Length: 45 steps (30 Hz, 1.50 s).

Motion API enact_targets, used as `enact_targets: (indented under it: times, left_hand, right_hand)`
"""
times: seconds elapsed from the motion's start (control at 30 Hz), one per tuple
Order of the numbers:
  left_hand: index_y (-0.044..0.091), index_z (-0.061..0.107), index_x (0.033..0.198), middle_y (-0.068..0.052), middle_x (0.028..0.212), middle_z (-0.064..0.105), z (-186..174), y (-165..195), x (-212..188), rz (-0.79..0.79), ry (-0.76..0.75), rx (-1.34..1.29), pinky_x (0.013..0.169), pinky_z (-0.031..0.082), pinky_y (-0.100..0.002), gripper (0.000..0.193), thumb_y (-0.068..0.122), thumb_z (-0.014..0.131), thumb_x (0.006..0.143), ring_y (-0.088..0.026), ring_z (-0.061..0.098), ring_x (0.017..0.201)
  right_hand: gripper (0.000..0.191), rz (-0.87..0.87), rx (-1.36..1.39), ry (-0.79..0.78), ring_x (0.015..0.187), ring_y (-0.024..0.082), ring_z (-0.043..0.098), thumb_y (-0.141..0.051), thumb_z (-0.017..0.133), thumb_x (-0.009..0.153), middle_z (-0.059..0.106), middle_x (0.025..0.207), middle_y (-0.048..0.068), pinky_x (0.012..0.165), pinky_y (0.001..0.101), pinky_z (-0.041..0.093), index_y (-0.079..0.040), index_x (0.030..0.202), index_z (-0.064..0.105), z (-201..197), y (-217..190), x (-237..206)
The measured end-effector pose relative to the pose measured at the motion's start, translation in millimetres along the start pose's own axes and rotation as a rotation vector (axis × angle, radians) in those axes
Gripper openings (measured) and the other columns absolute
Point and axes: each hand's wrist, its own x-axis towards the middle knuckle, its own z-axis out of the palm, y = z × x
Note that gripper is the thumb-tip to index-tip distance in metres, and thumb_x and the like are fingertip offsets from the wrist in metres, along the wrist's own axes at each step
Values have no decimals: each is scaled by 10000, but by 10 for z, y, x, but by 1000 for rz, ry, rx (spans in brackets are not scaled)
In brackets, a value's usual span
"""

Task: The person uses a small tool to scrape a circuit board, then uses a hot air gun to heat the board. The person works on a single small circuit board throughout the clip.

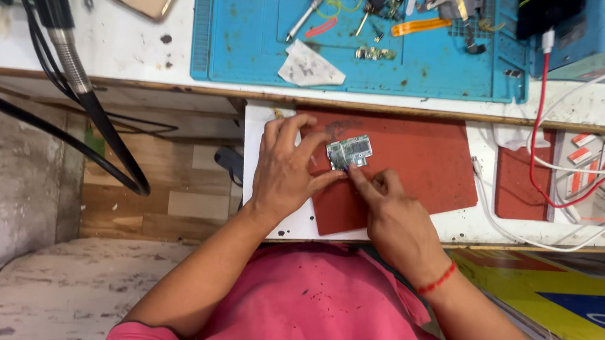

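Circuit board (349,152) rests on the red mat (418,165); your left hand (287,165) pinches its edge, your right hand (392,213) seemingly pinches a tiny tool.

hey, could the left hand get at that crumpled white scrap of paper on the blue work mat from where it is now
Probably yes. The left hand rests on the small green circuit board on the red mat, and the crumpled white paper scrap lies just beyond it on the blue work mat, with nothing visibly between them.
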Motion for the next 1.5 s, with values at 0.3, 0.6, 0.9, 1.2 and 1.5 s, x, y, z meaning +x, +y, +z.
enact_targets:
  times: [0.3,0.6,0.9,1.2,1.5]
  left_hand:
    - [118,701,1208,-86,1292,563,-16,48,-43,-99,-22,-22,1027,424,-474,689,304,960,597,-327,514,1216]
    - [104,763,1075,-63,1199,617,-47,56,-50,44,-21,77,951,419,-463,485,365,906,692,-296,517,1153]
    - [120,731,1021,-20,1169,609,-44,87,-22,5,-33,99,956,407,-456,478,359,926,656,-276,509,1136]
    - [133,705,960,-19,1142,595,-63,89,25,-34,-77,64,935,381,-449,475,365,933,614,-279,492,1122]
    - [134,703,875,-3,1146,601,-56,101,38,-78,-102,66,926,385,-444,431,363,946,603,-268,498,1108]
  right_hand:
    - [685,-82,-34,28,880,409,687,31,495,817,576,1176,194,677,505,566,-186,1464,549,56,-83,97]
    - [583,-11,48,175,722,376,671,28,512,867,602,1069,172,618,471,567,-169,1408,609,156,154,-32]
    - [602,-28,13,135,695,374,673,10,527,860,618,1082,149,609,474,559,-175,1429,590,37,85,-39]
    - [618,-58,41,155,662,355,668,5,533,859,615,1008,139,584,474,551,-185,1445,589,16,6,72]
    - [618,11,24,192,664,347,666,12,541,870,609,1000,138,594,468,553,-210,1443,598,72,94,59]
